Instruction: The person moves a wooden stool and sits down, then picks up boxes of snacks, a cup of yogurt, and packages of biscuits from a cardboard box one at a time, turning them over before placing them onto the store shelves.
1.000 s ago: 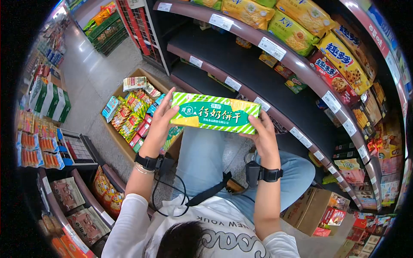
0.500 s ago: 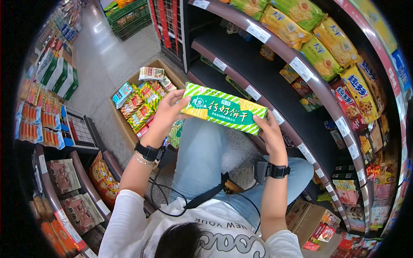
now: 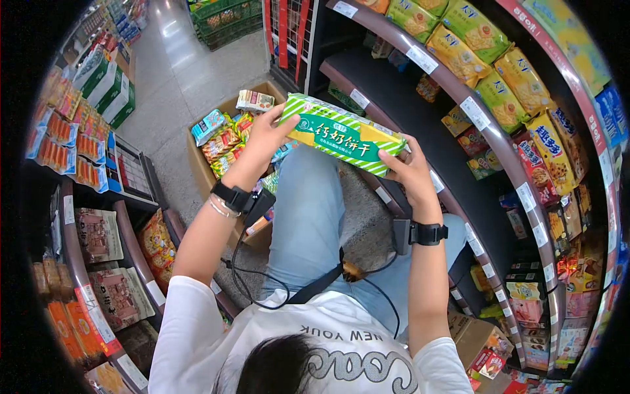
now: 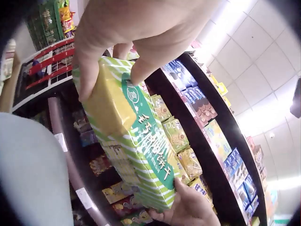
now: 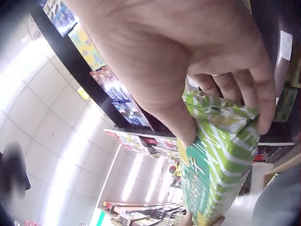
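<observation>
A long biscuit packet [image 3: 344,139], green and white striped with a green label and a yellow patch, is held up over the person's knee, its printed face toward the head camera. My left hand [image 3: 268,136] grips one end, thumb on the front and fingers behind. At the other end my right hand [image 3: 412,172] pinches it the same way, thumb on the label. In the left wrist view the packet [image 4: 134,136] runs from the left hand down to the right fingers. The right wrist view shows the crimped wrapper end [image 5: 225,117] between the right thumb and fingers.
An open cardboard box [image 3: 202,167] of mixed snack packets stands on the floor beyond the left hand. Curved shelves [image 3: 453,92] with biscuit packs rise on the right; a lower shelf [image 3: 115,262] is at left. Another carton [image 3: 469,335] sits by the right elbow. Cables [image 3: 243,279] loop across the lap.
The head view has turned rightward, so the box and shelves shift in frame. Both hands keep their hold on the biscuit packet, which is now tilted more, its right end lower.
</observation>
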Tool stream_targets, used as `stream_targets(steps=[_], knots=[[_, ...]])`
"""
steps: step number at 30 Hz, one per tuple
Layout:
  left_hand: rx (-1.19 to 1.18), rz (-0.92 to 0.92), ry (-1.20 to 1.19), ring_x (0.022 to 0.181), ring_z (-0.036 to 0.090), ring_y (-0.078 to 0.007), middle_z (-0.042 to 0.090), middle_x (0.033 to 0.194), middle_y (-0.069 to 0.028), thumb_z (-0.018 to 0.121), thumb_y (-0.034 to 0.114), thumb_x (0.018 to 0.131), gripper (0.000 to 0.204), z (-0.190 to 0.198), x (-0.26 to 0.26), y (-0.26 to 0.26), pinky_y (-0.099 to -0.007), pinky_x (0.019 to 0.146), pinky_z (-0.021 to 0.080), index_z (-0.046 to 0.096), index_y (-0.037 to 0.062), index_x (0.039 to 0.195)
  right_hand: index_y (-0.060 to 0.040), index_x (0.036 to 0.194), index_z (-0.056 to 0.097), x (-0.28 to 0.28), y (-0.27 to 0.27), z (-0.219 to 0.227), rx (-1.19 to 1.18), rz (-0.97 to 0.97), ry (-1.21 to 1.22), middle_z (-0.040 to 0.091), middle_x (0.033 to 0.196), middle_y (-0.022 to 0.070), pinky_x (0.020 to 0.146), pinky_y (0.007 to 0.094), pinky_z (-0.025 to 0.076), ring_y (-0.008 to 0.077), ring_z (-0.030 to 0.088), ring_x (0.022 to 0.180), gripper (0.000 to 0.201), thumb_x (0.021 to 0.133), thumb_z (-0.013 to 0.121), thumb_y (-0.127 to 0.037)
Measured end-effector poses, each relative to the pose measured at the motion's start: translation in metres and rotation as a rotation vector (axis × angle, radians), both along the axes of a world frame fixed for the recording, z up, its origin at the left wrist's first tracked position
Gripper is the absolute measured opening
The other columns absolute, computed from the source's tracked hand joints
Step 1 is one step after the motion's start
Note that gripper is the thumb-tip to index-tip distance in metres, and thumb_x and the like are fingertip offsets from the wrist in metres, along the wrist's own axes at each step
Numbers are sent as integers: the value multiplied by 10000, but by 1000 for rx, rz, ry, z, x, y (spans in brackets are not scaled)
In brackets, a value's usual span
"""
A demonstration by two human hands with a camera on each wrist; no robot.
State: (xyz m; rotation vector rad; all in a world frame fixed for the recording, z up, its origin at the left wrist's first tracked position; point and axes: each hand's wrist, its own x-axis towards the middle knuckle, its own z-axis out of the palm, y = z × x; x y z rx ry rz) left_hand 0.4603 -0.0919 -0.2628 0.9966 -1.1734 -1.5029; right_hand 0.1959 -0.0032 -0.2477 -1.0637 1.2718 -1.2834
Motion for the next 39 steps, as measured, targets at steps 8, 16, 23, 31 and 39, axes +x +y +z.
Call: stream_targets(steps=[8, 16, 23, 31, 39], knots=[[-79, -102, -60, 988, 562, -112, 622, 1084, -63, 620, 218, 874, 419, -18, -26, -76, -240, 845, 435, 534, -14, 1212, -64, 1209, 398, -2, -32, -6, 41, -125, 18, 603, 1034, 106, 656, 251, 503, 153, 606, 873, 536, 779, 718, -84], [52, -147, -86, 992, 548, -163, 601, 1056, -90, 740, 160, 741, 561, -100, -76, -141, -286, 875, 427, 472, -30, 1196, -33, 1162, 374, -31, -87, -110, 138, -164, 439, 576, 1037, 127, 723, 292, 490, 183, 576, 923, 537, 758, 724, -74], [450, -275, -93, 1174, 476, -274, 504, 1254, -105, 772, 329, 711, 876, -178, -88, -210, -537, 923, 410, 276, 94, 1394, -91, 1200, 233, -31, -136, -176, 496, -33, 222, 513, 1093, 163, 603, 364, 590, 257, 633, 820, 530, 849, 630, -86], [440, 120, -372, 1122, 518, -354, 479, 1260, -219, 803, 247, 589, 877, -279, -129, -267, -418, 961, 416, 387, 75, 1341, -72, 1205, 221, -36, -215, -280, 419, -86, 136, 436, 1165, 155, 690, 366, 590, 250, 570, 970, 529, 840, 592, 18], [239, 280, -340, 1107, 540, -338, 555, 1170, -234, 765, 204, 625, 877, -342, -168, -315, -371, 936, 425, 330, 57, 1371, -65, 1318, 181, -61, -275, -358, 293, -175, 83, 361, 1258, 140, 797, 391, 556, 255, 495, 1063, 656, 831, 612, 22]])
